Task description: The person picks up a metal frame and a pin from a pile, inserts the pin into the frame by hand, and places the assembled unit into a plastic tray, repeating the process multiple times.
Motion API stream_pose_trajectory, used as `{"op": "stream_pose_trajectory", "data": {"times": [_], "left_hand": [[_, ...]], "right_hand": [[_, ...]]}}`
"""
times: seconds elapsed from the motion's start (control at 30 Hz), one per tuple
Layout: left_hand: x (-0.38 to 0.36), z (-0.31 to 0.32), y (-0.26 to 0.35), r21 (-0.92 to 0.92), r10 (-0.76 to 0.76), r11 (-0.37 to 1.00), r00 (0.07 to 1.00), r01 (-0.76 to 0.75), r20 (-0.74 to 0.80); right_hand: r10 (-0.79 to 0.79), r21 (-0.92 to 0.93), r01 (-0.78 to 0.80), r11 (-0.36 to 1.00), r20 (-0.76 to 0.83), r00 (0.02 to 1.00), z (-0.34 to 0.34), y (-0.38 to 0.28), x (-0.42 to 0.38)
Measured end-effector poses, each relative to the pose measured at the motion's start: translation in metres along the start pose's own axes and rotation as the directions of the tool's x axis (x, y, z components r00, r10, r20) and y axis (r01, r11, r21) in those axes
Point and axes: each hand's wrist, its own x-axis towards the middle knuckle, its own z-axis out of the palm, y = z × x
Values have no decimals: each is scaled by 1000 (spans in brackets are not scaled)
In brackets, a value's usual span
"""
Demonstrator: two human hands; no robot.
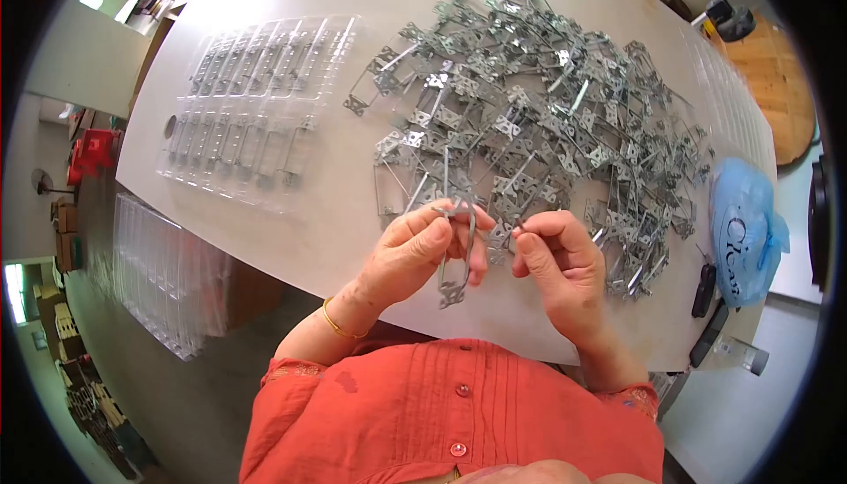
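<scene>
My left hand [410,250] holds a metal bracket [453,293] between thumb and fingers; its long rods hang down past my fingers, with a flat plate at the lower end. Just to the right, my right hand [560,268] is closed in a pinch, thumb against forefinger, with a small dark bit at the fingertips that is too small to name. Beyond both hands spreads a large heap of similar metal brackets [529,122]. A clear plastic tray [326,96] at the left of the table holds rows of brackets.
The pale table [265,237] extends around the heap. Stacked clear trays [159,263] stand beyond its left edge. At the right lie a blue plastic bag [743,228], a dark object [704,290] and more clear trays [728,105]. A clear container [741,354] is near the right edge.
</scene>
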Motion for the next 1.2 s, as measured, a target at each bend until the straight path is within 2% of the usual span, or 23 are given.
{"op": "stream_pose_trajectory", "data": {"times": [0.1, 0.27, 0.57, 0.67, 0.73, 0.87, 0.93, 0.97, 1.03, 1.07, 1.13, 1.2], "left_hand": [[0, 7, -3, 2, -108, 994, 993, 108, 38], [0, 10, -2, 106, -221, 969, 974, 224, -43], [4, 6, 1, 306, -228, 921, 970, 243, -86], [3, 7, 5, 369, -219, 894, 967, 253, -131], [2, 7, 7, 469, -193, 846, 965, 254, -175], [0, 2, 5, 480, -164, 845, 969, 234, -184], [0, 2, 7, 564, -128, 794, 969, 227, -210], [0, 2, 8, 565, -130, 793, 969, 229, -210], [0, 0, 10, 614, -129, 754, 969, 234, -211], [1, 0, 9, 614, -130, 753, 969, 234, -209], [2, -1, 6, 736, -26, 672, 996, 81, -86], [3, 4, 8, 744, -33, 663, 996, 80, -78]], "right_hand": [[13, -42, -12, 999, 23, 1000, 1, 5, -4], [8, -98, -7, 995, 10, 1000, 0, 10, -3], [-120, -210, 121, 970, 18, 993, -8, 19, -1], [-129, -249, 131, 959, 26, 991, -8, 14, 0], [-188, -323, 191, 927, 41, 981, -8, 12, 2], [-216, -351, 223, 910, 59, 975, -11, 14, 2], [-89, -335, 108, 936, 73, 993, -14, 14, 0], [-89, -334, 107, 936, 72, 994, -15, 13, 0], [97, -141, -80, 987, 117, 988, -16, 9, 1], [96, -141, -80, 987, 115, 989, -17, 8, 1], [196, -23, -194, 981, 165, 967, -17, 5, 2], [192, -14, -193, 981, 181, 965, -18, 4, 2]]}}
